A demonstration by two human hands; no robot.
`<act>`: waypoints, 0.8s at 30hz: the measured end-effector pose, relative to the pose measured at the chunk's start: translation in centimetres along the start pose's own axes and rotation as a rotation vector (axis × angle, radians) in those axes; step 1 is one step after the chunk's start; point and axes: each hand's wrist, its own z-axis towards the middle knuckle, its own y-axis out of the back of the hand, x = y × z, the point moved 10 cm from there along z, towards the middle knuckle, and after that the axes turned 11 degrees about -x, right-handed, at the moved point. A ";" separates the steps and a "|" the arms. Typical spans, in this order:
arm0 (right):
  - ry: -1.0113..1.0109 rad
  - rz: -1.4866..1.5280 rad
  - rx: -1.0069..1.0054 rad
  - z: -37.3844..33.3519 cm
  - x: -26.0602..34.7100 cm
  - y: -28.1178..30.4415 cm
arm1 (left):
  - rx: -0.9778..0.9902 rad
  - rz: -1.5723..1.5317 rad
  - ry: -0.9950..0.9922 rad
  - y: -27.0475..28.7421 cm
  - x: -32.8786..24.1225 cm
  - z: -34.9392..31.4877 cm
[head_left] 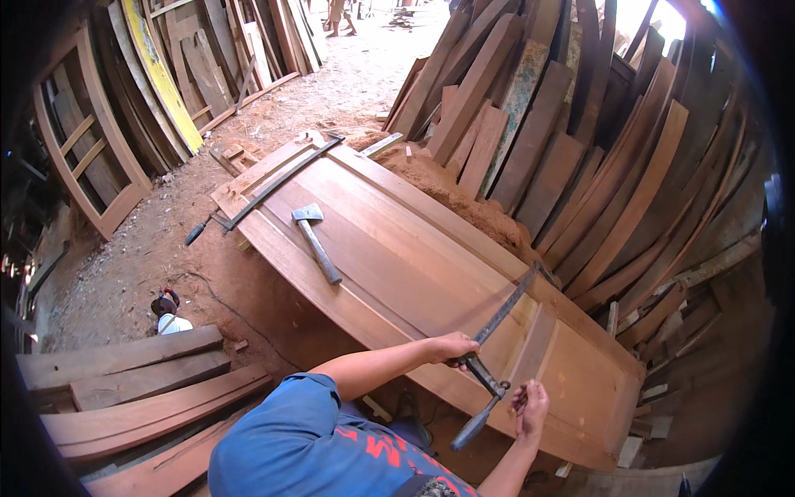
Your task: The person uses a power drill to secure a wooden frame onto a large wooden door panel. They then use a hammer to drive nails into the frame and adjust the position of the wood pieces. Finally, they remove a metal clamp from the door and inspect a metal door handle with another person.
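Note:
A panelled wooden door lies flat at a slant in front of me. Across its near right end runs a long metal bar clamp, its far jaw at the door's far edge. My left hand is closed around the clamp's bar near the sliding jaw. My right hand hovers just right of the clamp's screw and handle, its fingers curled in; whether they hold something small is hidden. A second bar clamp spans the far left end of the door. On the panel rests a hatchet-like hammer with a wooden handle.
Many planks lean upright along the right side, beside a heap of sawdust. Stacked boards lie at lower left, near a power tool with a cord on the ground. A door frame leans at far left.

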 end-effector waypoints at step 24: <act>-0.309 0.139 0.373 21.2 -4.2 -17.9 | -0.057 0.220 -0.035 1.2 -2.5 -3.7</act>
